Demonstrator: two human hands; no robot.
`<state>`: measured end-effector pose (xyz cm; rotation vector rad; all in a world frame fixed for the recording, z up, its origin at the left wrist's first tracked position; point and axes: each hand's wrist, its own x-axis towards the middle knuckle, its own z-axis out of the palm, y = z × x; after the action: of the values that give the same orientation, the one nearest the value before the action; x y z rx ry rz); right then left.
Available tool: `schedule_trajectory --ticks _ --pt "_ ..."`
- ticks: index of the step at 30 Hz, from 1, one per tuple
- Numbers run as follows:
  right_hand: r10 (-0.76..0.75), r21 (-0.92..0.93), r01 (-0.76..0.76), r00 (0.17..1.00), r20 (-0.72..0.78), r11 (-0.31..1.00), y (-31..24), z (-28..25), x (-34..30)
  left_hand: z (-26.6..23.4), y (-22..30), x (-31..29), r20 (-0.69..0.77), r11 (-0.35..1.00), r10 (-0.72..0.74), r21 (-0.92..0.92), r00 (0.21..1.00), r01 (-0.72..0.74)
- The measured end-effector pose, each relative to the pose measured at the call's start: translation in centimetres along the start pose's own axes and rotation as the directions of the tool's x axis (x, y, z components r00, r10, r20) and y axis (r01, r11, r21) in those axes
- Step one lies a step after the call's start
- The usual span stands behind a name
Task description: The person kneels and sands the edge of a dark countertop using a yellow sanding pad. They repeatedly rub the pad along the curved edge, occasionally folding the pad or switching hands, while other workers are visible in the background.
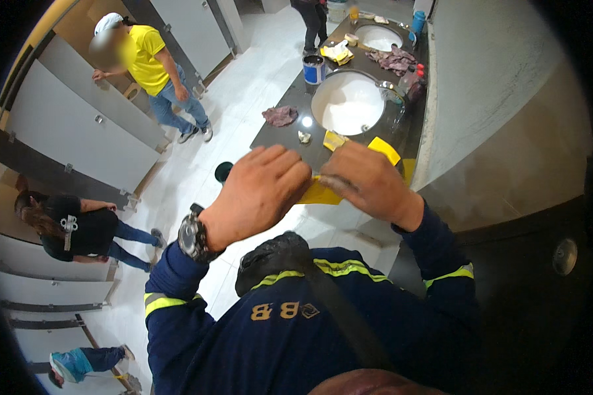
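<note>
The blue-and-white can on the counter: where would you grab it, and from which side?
Probably around the middle of its side wall, coming from the left. The can looks upright and round, so a grip could wrap it; it stands near the left edge of the counter, with a sink basin close on its right.

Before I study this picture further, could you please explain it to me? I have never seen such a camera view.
No machine is here: a person works with two bare hands. The one picture comes from a wide fisheye camera on the person's head, looking down, so straight edges bend. The right hand pinches a yellow sheet; the left hand meets its other end, fingertips hidden. On the dark counter ahead, a crumpled cloth lies left of the nearer white sink, and a blue-and-white can stands beside that sink.
</note>
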<state>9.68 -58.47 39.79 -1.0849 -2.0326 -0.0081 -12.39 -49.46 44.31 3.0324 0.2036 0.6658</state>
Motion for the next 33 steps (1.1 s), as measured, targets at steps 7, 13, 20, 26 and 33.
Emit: schedule_trajectory --ticks 7,13,20,26,33 --pt "0.1 0.157 -0.108 0.993 0.055 0.982 0.5 -1.7 -0.6 -0.5 -0.2 0.1 -0.022 0.982 -0.083 -0.17 0.996 0.078" --pt "0.174 0.302 -0.192 0.981 0.086 0.934 1.2 -2.2 -1.1 -0.6 -0.6 -0.9 0.049 0.943 -0.093 -0.317 0.994 0.104" --pt "0.275 0.427 -0.288 0.957 0.094 0.857 2.2 -0.9 -2.3 0.9 -0.2 -3.0 -0.034 0.748 -0.328 -0.62 0.944 0.238" --pt "0.189 0.597 -0.263 0.964 0.185 0.758 3.3 1.8 -2.1 2.0 1.5 -4.7 0.178 0.495 -0.525 -0.731 0.832 0.469" --pt "0.388 0.72 -0.533 0.839 0.381 0.445 4.0 9.8 -1.4 2.6 0.1 -9.6 0.237 0.489 -0.565 -0.676 0.79 0.552"
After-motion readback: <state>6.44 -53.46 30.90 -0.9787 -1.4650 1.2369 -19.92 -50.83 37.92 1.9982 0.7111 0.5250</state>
